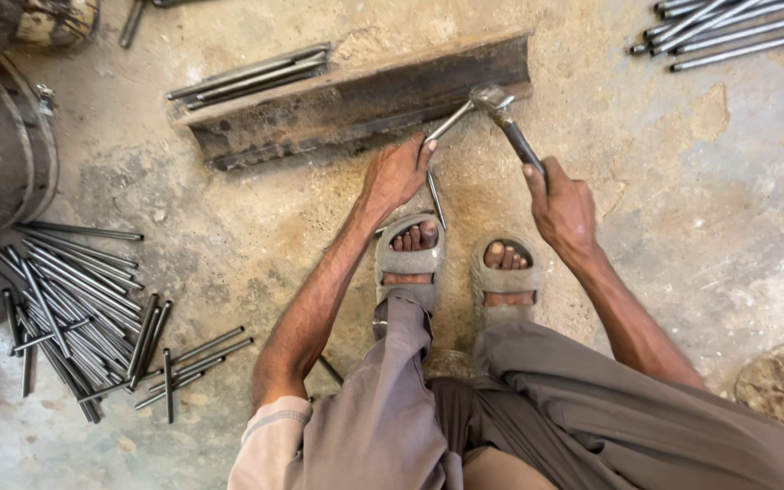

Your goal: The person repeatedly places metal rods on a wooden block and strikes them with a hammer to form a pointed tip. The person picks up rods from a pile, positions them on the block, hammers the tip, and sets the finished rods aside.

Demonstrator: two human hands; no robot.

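1. The left hand [398, 174] is closed in a pinch around a thin steel rod [447, 122], fingers curled near the rod's lower part. The rod's far end rests on the edge of a rusty steel rail [356, 100].
2. The right hand [563, 207] is wrapped fully shut around the dark handle of a hammer [501, 113], whose head sits at the rod's upper end, touching or just above it; which of the two cannot be told.
3. From the left hand the rod runs toward about 1 o'clock, its long axis slanting up to the right, tip on the rail. The hammer handle runs from the right hand toward 11 o'clock, so both meet over the rail's right end.
4. The left hand is nearer the rail.
5. Two sandalled feet [455, 263] sit at 6 o'clock from the hands.
6. A heap of similar rods [74, 308] lies at 8 o'clock, a bundle [247, 77] behind the rail at 11 o'clock, another pile [728, 32] at 2 o'clock, all on the concrete floor [682, 200].
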